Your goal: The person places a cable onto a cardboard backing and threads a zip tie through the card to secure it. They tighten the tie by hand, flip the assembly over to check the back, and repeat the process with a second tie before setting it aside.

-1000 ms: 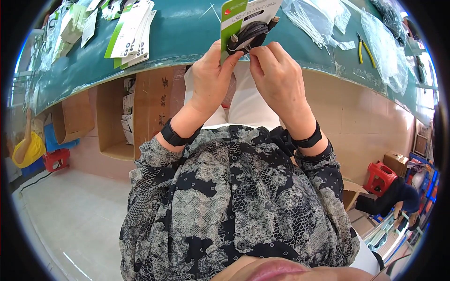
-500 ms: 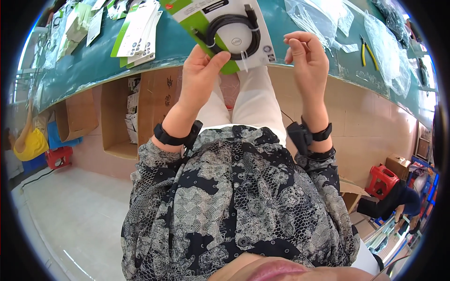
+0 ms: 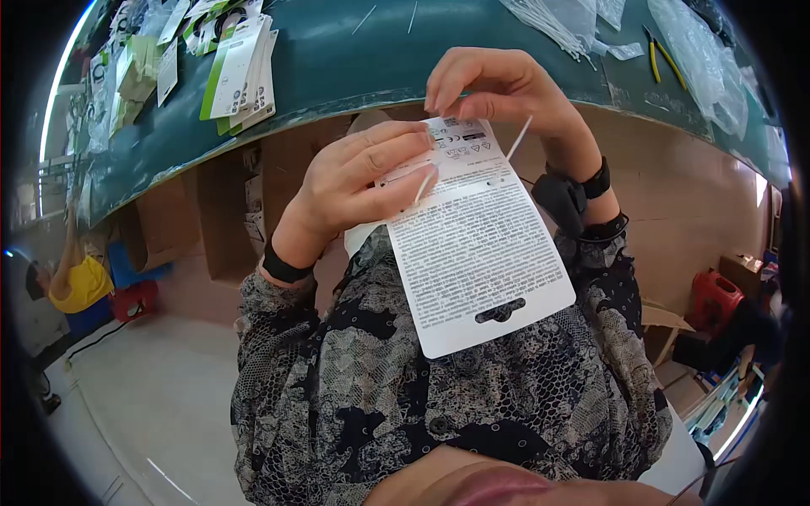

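White card [image 3: 483, 253], dense with small print, slants across the middle of the frame, its slotted end low over your patterned shirt [image 3: 354, 354] and its upper end between your hands. The card could swing or slip if your left hand [image 3: 361, 179] slackens, because that is the only grip clearly bearing it. Two thin tie ends stick up: a right tie end [image 3: 521, 139] beside the card's right edge, and a left tie end [image 3: 423, 186] beside your left thumb. Pulling hard on either could crease the board, and a loose one could work free; whatever lies on the underside is hidden from you here.

Your left hand comes in from the left, wrist bent inward, pinching the card's upper left edge, with the fingers pointing right. Your right hand [image 3: 510, 88] arches above the card's top, fingers curled toward the thumb; you cannot tell whether they pinch anything or touch the card. Yellow-handled pliers [image 3: 663, 61] lie well apart, upper right, on the green table [image 3: 346, 72].
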A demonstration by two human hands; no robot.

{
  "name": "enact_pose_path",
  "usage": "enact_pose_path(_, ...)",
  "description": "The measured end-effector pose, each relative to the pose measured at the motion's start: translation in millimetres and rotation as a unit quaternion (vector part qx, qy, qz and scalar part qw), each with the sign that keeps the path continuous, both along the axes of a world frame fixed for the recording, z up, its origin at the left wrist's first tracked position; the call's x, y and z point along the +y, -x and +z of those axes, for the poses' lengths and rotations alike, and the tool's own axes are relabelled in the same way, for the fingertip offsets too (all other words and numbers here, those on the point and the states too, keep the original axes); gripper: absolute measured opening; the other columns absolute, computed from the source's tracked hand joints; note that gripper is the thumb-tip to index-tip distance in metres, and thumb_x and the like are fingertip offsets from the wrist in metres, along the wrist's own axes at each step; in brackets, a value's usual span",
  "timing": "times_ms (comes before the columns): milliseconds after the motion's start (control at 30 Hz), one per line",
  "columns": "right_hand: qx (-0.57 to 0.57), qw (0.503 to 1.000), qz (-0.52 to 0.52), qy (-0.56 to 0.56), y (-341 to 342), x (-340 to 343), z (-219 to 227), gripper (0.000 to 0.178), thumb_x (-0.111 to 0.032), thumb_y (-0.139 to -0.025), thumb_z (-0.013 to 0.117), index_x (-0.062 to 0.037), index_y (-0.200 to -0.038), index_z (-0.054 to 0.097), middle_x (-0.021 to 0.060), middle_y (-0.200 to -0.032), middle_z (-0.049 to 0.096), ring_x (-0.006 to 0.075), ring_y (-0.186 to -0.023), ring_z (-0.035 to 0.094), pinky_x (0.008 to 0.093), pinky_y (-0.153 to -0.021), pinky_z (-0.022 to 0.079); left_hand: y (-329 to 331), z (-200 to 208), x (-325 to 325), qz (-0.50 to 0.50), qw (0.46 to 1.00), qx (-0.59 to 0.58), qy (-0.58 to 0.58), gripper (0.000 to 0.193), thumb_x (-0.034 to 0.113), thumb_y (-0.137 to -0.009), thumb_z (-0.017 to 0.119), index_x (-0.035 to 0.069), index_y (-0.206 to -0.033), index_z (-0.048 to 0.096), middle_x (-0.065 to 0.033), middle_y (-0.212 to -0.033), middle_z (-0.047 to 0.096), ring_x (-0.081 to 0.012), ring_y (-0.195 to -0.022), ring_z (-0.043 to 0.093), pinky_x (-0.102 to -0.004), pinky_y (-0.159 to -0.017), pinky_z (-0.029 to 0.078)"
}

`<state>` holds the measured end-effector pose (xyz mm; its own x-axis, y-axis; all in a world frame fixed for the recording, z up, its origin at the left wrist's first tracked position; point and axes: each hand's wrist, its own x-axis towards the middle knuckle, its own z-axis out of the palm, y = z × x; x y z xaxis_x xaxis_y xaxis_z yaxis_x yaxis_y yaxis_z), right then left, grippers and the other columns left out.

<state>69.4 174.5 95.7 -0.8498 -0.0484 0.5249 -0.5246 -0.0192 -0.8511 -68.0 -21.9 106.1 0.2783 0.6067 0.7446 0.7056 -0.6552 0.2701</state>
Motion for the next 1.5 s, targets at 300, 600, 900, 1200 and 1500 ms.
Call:
enact_pose_path(300,-0.115,0.983,-0.132,-0.053,-4.0,-10.5,14.9,0.010,-0.003,-0.090,0.055,-0.0004,-0.100,0.058,0.0041,-0.093,0.058,0.0099,-0.085,0.055,0.0213,-0.074,0.044,15.8,1.3,4.8,0.028,0.999,0.024,-0.012,0.031,0.010,-0.070,0.072,0.005,-0.100,0.062,-0.0154,-0.103,0.063,-0.0298,-0.092,0.066,-0.0350,-0.079,0.056)
enact_pose_path(600,-0.007,0.839,-0.498,-0.220,5.1,-92.2,-24.2,0.016,0.004,-0.077,0.064,-0.0014,-0.090,0.055,0.0146,-0.096,0.058,0.0267,-0.091,0.058,0.0346,-0.084,0.045,-8.9,-36.5,10.5,0.211,0.937,-0.276,-0.040,0.020,-0.004,-0.081,0.060,-0.001,-0.101,0.060,-0.0132,-0.097,0.065,-0.0279,-0.093,0.064,-0.0345,-0.077,0.052)
enact_pose_path(900,-0.068,0.867,-0.487,-0.080,5.8,-52.2,-83.0,0.035,-0.020,-0.093,0.052,0.0002,-0.122,0.051,0.0142,-0.125,0.054,0.0274,-0.112,0.053,0.0363,-0.096,0.041,-10.2,-17.1,10.3,0.202,0.934,-0.276,-0.102,0.023,-0.003,-0.079,0.060,0.001,-0.102,0.061,-0.0135,-0.100,0.063,-0.0312,-0.094,0.062,-0.0346,-0.079,0.052)
enact_pose_path(1200,-0.180,0.944,-0.235,0.147,4.0,-61.7,-17.5,0.047,-0.035,-0.090,0.059,0.0005,-0.119,0.050,0.0166,-0.123,0.052,0.0239,-0.109,0.054,0.0360,-0.094,0.043,9.3,-4.3,-0.5,0.185,0.967,-0.097,-0.144,0.034,0.010,-0.072,0.073,0.008,-0.105,0.064,-0.0154,-0.108,0.060,-0.0317,-0.094,0.065,-0.0343,-0.076,0.057)
enact_pose_path(1500,-0.009,0.952,-0.292,0.088,-7.1,-68.5,-4.5,0.032,-0.023,-0.083,0.070,-0.0007,-0.100,0.054,0.0156,-0.109,0.056,0.0208,-0.102,0.058,0.0329,-0.088,0.047,-6.1,10.4,-11.8,0.143,0.987,0.003,-0.068,0.036,0.004,-0.071,0.072,0.003,-0.104,0.059,-0.0224,-0.110,0.058,-0.0375,-0.099,0.062,-0.0418,-0.083,0.055)
